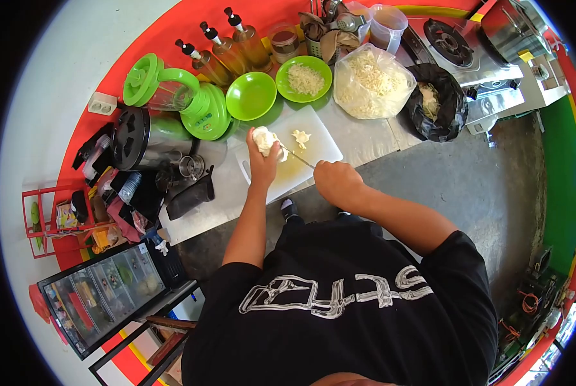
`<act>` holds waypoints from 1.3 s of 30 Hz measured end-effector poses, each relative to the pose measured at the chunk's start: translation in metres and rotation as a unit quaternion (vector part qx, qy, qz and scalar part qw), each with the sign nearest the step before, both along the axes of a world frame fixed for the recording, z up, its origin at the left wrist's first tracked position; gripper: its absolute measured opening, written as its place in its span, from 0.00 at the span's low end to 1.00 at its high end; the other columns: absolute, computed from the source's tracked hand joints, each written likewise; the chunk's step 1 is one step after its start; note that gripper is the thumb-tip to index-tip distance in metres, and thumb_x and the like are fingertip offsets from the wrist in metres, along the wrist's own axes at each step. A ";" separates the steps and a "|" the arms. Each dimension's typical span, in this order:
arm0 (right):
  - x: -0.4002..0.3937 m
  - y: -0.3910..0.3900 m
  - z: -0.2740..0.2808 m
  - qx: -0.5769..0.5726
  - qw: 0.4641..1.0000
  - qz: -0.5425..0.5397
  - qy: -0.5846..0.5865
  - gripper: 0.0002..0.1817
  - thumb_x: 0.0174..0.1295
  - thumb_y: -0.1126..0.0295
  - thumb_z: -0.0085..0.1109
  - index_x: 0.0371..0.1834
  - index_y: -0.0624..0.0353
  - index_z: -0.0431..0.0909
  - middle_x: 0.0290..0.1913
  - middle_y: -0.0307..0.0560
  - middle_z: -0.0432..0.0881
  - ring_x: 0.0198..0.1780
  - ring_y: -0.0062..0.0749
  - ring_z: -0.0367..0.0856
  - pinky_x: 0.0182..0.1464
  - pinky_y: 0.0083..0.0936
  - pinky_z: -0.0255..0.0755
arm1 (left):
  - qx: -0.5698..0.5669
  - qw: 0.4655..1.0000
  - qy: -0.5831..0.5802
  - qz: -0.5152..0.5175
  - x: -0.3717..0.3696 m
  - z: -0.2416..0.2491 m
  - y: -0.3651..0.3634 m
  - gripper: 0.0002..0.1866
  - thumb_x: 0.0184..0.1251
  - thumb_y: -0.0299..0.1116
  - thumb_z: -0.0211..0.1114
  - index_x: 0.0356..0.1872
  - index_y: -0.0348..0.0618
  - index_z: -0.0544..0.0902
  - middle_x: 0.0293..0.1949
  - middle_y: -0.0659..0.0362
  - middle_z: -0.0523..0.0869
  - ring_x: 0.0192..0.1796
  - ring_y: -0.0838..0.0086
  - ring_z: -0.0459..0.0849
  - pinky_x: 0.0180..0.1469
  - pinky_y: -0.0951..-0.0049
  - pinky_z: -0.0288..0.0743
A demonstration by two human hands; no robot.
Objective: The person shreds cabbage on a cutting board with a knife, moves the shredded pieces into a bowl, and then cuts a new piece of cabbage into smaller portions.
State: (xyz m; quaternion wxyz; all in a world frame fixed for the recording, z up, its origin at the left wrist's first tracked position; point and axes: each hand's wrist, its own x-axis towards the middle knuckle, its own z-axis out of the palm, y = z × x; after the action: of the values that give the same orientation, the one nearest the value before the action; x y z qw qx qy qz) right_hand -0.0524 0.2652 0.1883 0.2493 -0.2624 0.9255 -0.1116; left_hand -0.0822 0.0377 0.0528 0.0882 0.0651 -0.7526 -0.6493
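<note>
My left hand is closed round a white, lumpy vegetable piece above the left part of the white cutting board. Its exact kind is not clear. My right hand grips a knife at the board's right edge, the blade pointing left towards that piece and seeming to touch it. A small pale scrap lies on the board, with tiny crumbs near it. Behind the board are a green bowl with nothing visible in it and a green plate of pale shreds.
A clear bag of pale shreds and a black bag stand right of the board. Left are a green blender and a dark pouch. Oil bottles line the back; a gas stove is far right.
</note>
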 end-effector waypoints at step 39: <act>0.006 -0.013 -0.024 0.020 0.997 -0.056 0.045 0.08 0.65 0.72 0.56 0.39 0.67 0.79 0.34 0.59 0.89 0.37 0.48 0.92 0.37 0.38 0.86 | -0.078 0.995 0.019 0.059 -0.015 -0.006 0.020 0.35 0.74 0.37 0.65 0.73 0.36 0.58 0.63 0.42 0.74 0.61 0.55 0.79 0.66 0.60 0.70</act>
State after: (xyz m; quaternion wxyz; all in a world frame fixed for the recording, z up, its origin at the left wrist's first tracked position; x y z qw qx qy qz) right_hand -0.0466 0.2522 0.1641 0.2061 -0.2095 0.9511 -0.0947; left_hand -0.0973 0.0581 0.0469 0.1451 0.0899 -0.7940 -0.5834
